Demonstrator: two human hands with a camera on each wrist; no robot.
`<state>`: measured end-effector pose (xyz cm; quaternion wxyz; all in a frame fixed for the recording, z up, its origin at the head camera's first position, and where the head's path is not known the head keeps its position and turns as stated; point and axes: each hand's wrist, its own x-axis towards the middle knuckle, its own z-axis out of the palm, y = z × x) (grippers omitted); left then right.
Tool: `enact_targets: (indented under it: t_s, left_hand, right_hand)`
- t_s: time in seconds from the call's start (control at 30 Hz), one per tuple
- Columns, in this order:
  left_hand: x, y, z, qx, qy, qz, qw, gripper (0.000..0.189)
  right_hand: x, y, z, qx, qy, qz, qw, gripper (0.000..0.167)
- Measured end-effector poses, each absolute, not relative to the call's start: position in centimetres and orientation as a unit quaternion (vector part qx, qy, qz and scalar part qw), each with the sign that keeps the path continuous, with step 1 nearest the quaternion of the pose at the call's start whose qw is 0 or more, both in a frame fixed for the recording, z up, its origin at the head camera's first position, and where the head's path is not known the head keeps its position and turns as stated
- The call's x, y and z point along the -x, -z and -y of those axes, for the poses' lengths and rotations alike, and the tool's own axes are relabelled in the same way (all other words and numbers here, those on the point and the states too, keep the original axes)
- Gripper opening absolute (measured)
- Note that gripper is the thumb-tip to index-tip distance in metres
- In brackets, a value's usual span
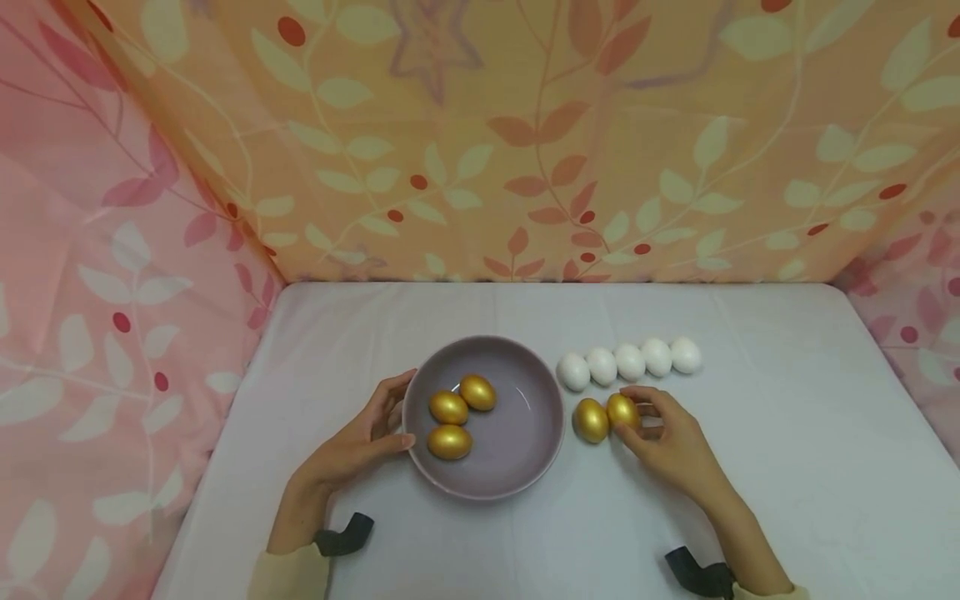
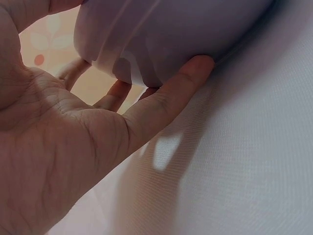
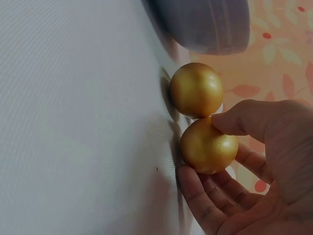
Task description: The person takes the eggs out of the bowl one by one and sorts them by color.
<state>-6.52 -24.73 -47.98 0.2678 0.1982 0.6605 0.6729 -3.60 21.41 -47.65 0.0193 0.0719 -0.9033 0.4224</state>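
Observation:
A mauve bowl (image 1: 517, 442) stands on the white table with three golden eggs inside, one of them a golden egg (image 1: 450, 442) near its left wall. My left hand (image 1: 360, 437) grips the bowl's left side, thumb at the rim; in the left wrist view its fingers (image 2: 168, 100) lie against the outer wall. Right of the bowl, my right hand (image 1: 671, 437) holds a golden egg (image 3: 209, 147) between thumb and fingers, low at the table surface. Another golden egg (image 3: 196, 90) sits right beside it, on the bowl's side.
Several white eggs (image 1: 630, 362) lie in a slanting row behind the two golden eggs. Patterned cloth (image 1: 450, 167) hangs at the back and both sides of the table (image 1: 810, 417). A dark strap piece (image 1: 345, 535) sits at each wrist.

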Motion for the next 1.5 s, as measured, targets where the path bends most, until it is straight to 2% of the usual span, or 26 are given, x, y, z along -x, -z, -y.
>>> enact_targets:
  t_s: [0.33, 0.5, 0.8, 1.1, 1.5]
  left_hand:
    - [6.3, 48.0, 24.7, -0.195, -0.676, -0.657, 0.271, 0.082]
    - [6.4, 47.9, 24.6, -0.196, -0.676, -0.656, 0.272, 0.082]
    - [6.4, 48.0, 24.7, -0.190, -0.676, -0.657, 0.273, 0.083]
    - [6.3, 48.0, 24.7, -0.185, -0.678, -0.657, 0.272, 0.083]
    - [6.4, 47.8, 24.5, -0.182, -0.681, -0.656, 0.270, 0.084]
  right_hand:
    - [3.5, 47.0, -21.1, -0.090, -0.424, 0.901, 0.013, 0.049]
    - [3.5, 46.7, -21.0, -0.095, -0.393, 0.914, 0.035, 0.056]
    - [4.8, 44.2, -20.1, -0.133, -0.347, 0.925, 0.082, 0.057]
    - [7.2, 40.9, -17.6, -0.184, -0.352, 0.918, 0.016, 0.051]
    - [9.9, 38.9, -12.8, -0.306, -0.286, 0.908, 0.010, 0.046]
